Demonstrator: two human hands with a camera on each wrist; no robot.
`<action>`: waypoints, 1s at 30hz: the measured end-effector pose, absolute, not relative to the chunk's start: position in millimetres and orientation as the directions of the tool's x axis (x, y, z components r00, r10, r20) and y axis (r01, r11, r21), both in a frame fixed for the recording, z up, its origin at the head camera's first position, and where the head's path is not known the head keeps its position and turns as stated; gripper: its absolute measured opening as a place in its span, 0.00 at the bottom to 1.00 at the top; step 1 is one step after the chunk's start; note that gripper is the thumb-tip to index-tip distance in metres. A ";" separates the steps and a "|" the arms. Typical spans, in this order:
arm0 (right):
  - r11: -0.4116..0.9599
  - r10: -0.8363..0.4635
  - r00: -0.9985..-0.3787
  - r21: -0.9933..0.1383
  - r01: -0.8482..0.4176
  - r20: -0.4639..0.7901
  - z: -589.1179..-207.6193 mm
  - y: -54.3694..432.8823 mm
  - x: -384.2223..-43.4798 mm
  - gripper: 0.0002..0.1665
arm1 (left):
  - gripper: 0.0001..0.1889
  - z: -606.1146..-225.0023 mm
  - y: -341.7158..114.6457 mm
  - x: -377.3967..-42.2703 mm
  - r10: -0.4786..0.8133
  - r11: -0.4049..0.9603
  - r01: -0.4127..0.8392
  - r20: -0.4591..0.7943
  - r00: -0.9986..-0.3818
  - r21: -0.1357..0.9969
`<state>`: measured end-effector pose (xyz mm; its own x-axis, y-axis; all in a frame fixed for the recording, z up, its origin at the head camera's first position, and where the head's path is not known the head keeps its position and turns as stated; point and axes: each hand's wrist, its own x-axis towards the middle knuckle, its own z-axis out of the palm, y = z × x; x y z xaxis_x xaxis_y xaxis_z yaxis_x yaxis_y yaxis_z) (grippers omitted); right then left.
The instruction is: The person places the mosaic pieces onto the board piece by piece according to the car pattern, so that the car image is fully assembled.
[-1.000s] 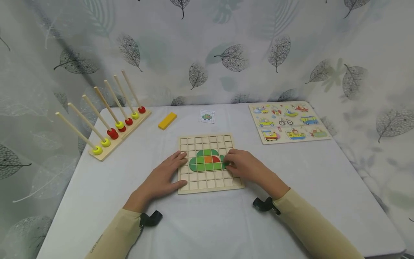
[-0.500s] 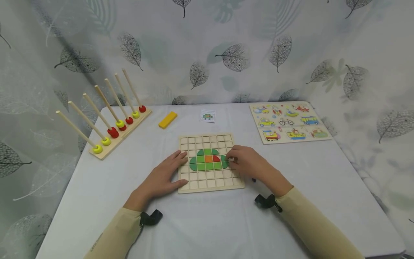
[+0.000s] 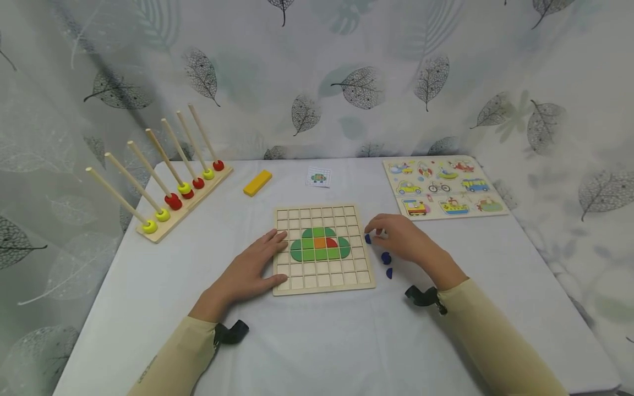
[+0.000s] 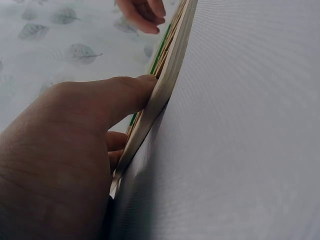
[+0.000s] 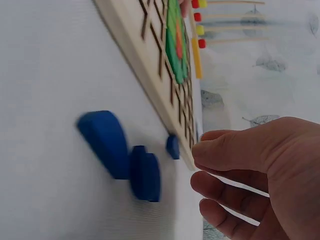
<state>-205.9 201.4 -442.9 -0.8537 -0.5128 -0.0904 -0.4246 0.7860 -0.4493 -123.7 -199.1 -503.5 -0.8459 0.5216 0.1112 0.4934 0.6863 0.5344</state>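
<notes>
A square wooden grid board (image 3: 322, 278) lies mid-table, bearing a shape of green, orange and red tiles (image 3: 321, 245). My left hand (image 3: 250, 269) rests on the board's left edge, fingers spread; the left wrist view has its thumb (image 4: 127, 92) on the rim. Beyond the right edge hovers my right hand (image 3: 401, 236), fingers loosely bent and nothing visible between them. Right by its fingertips is a small blue piece (image 3: 368, 238). Other rounded blue pieces (image 3: 386, 258) lie below that hand, and in the right wrist view blue pieces (image 5: 145, 175) sit beside the board.
Back left stands a wooden peg rack (image 3: 190, 206) with red and yellow beads. Near it are a yellow block (image 3: 257, 183) and a small card (image 3: 319, 177) printed with a coloured grid picture. A vehicle picture puzzle board (image 3: 441, 190) lies at the back right.
My right hand has left the green tile at the shape's right end and moved right, off the board, uncovering the blue pieces. The left hand stays in place.
</notes>
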 end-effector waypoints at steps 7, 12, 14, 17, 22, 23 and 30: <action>0.781 -0.518 -0.847 -0.472 -0.409 -0.123 -453.8 199.8 -204.7 0.16 | 0.42 -504.8 -199.0 -124.1 0.517 0.693 0.491 0.111 -0.849 0.528; 0.782 -0.531 -0.843 -0.434 -0.447 -0.087 -458.7 200.4 -204.9 0.15 | 0.42 -505.6 -199.3 -124.6 0.519 0.689 0.492 0.111 -0.848 0.533; 0.782 -0.534 -0.842 -0.424 -0.458 -0.076 -459.7 201.3 -204.8 0.13 | 0.42 -506.1 -199.3 -124.8 0.521 0.685 0.498 0.120 -0.845 0.532; 0.786 -0.531 -0.844 -0.417 -0.456 -0.077 -459.9 202.3 -204.7 0.11 | 0.42 -506.2 -199.1 -125.3 0.522 0.684 0.504 0.128 -0.843 0.527; 0.800 -0.509 -0.855 -0.421 -0.427 -0.101 -459.9 203.7 -204.3 0.12 | 0.42 -506.2 -198.7 -125.3 0.524 0.682 0.505 0.129 -0.842 0.529; 0.803 -0.505 -0.857 -0.420 -0.423 -0.102 -460.0 204.1 -204.1 0.11 | 0.42 -506.3 -198.7 -125.2 0.525 0.682 0.506 0.129 -0.842 0.528; 0.812 -0.481 -0.872 -0.422 -0.403 -0.093 -458.4 207.4 -202.6 0.11 | 0.42 -506.2 -199.1 -124.8 0.519 0.692 0.484 0.097 -0.849 0.536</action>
